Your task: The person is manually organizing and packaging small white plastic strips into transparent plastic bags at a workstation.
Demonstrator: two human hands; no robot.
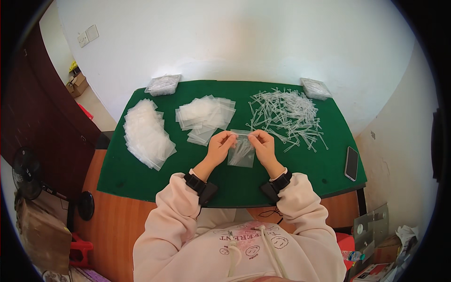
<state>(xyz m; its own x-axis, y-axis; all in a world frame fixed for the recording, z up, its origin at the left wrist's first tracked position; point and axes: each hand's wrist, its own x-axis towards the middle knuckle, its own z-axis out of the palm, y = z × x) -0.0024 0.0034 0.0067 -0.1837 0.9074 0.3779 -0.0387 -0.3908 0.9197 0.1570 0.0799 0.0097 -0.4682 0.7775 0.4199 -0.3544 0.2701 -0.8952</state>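
Between my two hands is a small clear zip bag (241, 159) with several thin clear plastic sticks inside. My left hand (220, 146) pinches its top edge on the left side, thumb and fingers together. At the right side of the same edge, my right hand (263, 145) pinches in the same way. The bag lies over the near middle of the green table. Beyond my right hand spreads a loose heap of clear plastic sticks (286, 113), some with ring-shaped ends. Past my left hand lies a pile of flat clear bags (204, 113).
A fanned stack of clear bags (146, 134) covers the left of the green table (188, 181). Clear packed bundles stand at the back left (163, 84) and back right (315, 88) corners. A phone (351, 163) lies near the right edge. A black fan (30, 174) stands left.
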